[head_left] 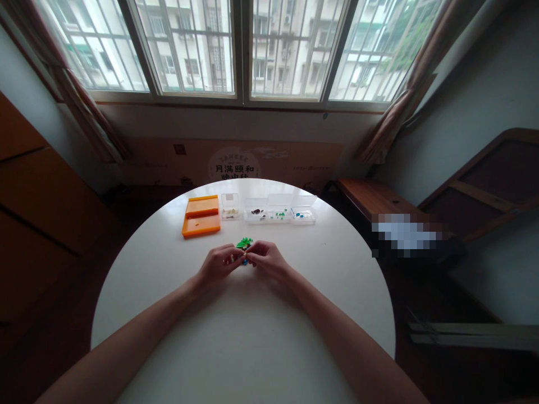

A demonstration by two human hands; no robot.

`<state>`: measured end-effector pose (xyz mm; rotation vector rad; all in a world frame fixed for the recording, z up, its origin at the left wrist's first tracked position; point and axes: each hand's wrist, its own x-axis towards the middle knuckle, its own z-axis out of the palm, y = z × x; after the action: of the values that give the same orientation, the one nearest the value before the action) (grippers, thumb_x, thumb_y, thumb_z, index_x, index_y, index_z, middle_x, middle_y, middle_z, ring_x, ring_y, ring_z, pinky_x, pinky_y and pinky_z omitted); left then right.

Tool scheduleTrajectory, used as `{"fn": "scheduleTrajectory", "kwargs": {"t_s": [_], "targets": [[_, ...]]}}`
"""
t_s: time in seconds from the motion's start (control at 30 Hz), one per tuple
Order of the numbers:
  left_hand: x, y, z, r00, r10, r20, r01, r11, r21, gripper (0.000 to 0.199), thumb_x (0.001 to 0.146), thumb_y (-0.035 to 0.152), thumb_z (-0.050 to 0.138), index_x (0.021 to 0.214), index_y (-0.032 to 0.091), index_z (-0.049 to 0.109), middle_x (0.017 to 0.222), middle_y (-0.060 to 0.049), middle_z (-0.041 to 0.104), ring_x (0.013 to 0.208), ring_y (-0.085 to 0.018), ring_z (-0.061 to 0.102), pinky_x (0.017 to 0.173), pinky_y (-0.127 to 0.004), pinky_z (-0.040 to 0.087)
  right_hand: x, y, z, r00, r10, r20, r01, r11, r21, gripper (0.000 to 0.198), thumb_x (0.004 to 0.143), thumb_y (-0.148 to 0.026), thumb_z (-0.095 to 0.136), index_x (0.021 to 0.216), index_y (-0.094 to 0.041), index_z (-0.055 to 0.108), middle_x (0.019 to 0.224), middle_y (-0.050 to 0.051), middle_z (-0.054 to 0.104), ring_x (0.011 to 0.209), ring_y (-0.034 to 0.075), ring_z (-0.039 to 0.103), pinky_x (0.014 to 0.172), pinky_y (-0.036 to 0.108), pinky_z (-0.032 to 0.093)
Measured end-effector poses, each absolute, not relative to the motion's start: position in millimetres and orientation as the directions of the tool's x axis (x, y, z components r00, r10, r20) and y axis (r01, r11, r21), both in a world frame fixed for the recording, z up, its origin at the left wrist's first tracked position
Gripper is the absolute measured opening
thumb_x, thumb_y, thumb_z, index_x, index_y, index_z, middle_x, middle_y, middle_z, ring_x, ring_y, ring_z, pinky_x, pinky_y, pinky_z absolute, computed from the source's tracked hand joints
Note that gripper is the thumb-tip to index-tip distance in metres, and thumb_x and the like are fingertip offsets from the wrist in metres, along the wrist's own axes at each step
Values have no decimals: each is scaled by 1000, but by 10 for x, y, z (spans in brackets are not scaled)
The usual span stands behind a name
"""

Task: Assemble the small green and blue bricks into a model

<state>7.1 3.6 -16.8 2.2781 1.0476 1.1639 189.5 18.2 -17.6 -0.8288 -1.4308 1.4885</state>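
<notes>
Between my two hands is a small toy brick model [244, 243] with a green top, some brown and a bit of blue at its base. My left hand [220, 261] curls round its left side, fingers closed on it. From the right, my right hand [268, 258] pinches at the front of the model, thumb and fingertips meeting those of the left. A tiny pale piece [245, 254] shows at the fingertips. Much of the model's middle is hidden behind the fingers.
On the round white table [236, 348], an orange case [202, 226] lies unfolded beyond my left hand. Right of it stand a small clear box [229, 206] with pale bits and a clear divided box [280, 216] holding brown, green and blue pieces. A wooden bench [366, 196] stands at right.
</notes>
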Motion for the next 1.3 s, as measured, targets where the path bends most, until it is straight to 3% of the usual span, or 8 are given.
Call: {"fn": "scheduleTrajectory", "kwargs": {"t_s": [0.37,1.3], "targets": [[65,36,-175,380,731,568,415,-683,602,17,82,27,60,94,15,66,67,-1,59,50,-6,48,49,-16,41,1901,181,-171,-384,917,105,-104,70,-992,24,64,-34,72,70,-13,62,55,-1,61,46,8,50,45,20,37],[67,28,-149,421,718,555,412,-696,588,16,85,28,57,85,15,67,69,-2,57,52,-6,48,51,-17,40,1909,181,-152,-412,907,83,-92,49,-995,26,61,-35,74,67,-13,62,55,0,62,46,9,52,46,22,40]]}}
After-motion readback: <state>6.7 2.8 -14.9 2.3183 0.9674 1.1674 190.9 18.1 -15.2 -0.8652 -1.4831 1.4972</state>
